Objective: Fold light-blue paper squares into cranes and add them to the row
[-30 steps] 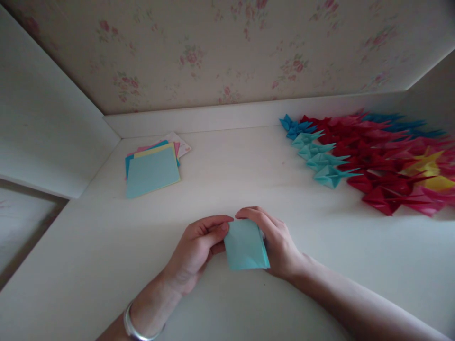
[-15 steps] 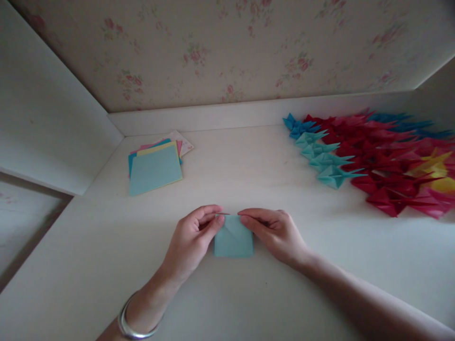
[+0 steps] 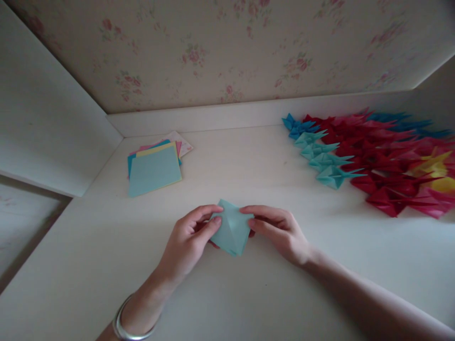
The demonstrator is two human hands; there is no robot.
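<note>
at left a stack of coloured paper [image 3: 155, 170] rests on the table [image 3: 227, 303]; nearer, the left hand [image 3: 190, 239] pinches one side of a folded aqua paper [image 3: 232, 233], the right hand [image 3: 282, 234] its opposite side; origami cranes [image 3: 377, 158] crowd the right.

The left hand [image 3: 191, 237] and right hand [image 3: 279, 233] face each other, near but apart, each pinching with thumb and index finger, the index reaching inward beyond the knuckles. Other fingers curl beneath, partly hidden. The left forearm [image 3: 151, 300] slants from the lower left, the right forearm [image 3: 359, 284] from the lower right.
</note>
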